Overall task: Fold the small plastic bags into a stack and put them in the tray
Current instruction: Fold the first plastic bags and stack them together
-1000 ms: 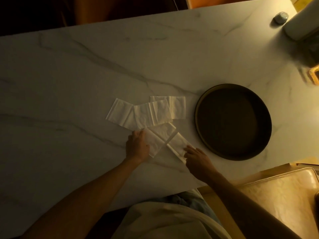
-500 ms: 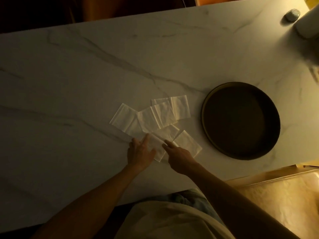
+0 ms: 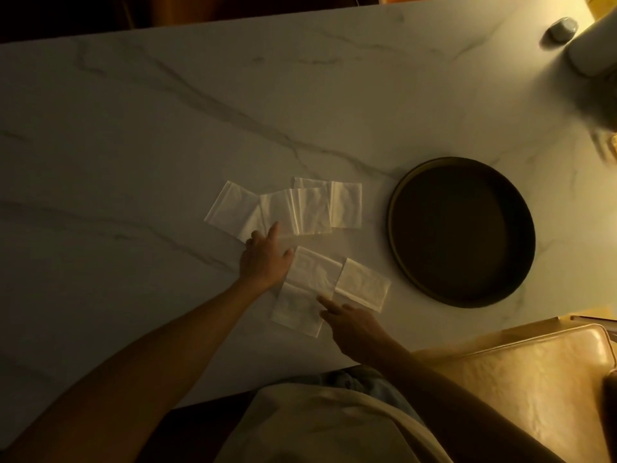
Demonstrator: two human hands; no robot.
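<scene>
no readable text, labels, brands or numbers on any surface in this dim view

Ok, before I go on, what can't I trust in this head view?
- Bag count: the far plastic bags overlap, edges merge in dim light.
- White object, top right: cut off by the frame, blurred.
- Small grey item: too small to identify.
- Right hand: fingertip contact with the near bag unclear.

Dim warm light; marble table, perhaps a tan leather chair.
</scene>
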